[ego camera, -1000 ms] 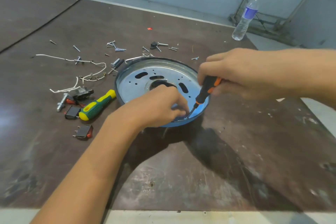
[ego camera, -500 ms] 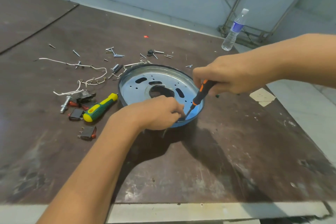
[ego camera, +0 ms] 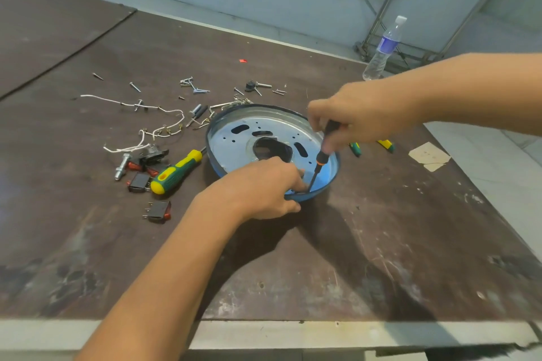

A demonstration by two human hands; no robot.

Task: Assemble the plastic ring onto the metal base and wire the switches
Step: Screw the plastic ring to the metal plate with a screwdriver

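A round metal base (ego camera: 264, 132) lay on a dark, scuffed table (ego camera: 381, 258), seen from above by the person working on it. A blue ring (ego camera: 330, 183) ran around the base's rim. The base showed a large centre hole and several slots and small holes.

The left hand (ego camera: 261, 187) reached in from the near side of the base and gripped its near rim, fingers curled over the edge and thumb under it. The right hand (ego camera: 360, 114) came in over the right side of the base, clenched round the handle of a black and orange screwdriver (ego camera: 322, 155). The shaft slanted down, its tip inside the near rim of the base, right beside the left fingertips (ego camera: 300, 182). Whether a screw sat under the tip could not be told.

Just left of the base lay a green screwdriver (ego camera: 176, 171), its tip towards the rim. Further left were black switches (ego camera: 158, 209) with red parts and a loose white wire (ego camera: 164, 132). Behind the base were scattered screws (ego camera: 193, 86). Right of the base, partly hidden by the right hand, lay two small green and yellow tools (ego camera: 385, 145) and a paper scrap (ego camera: 429, 155). A water bottle (ego camera: 382, 50) stood well behind the base, to the right.
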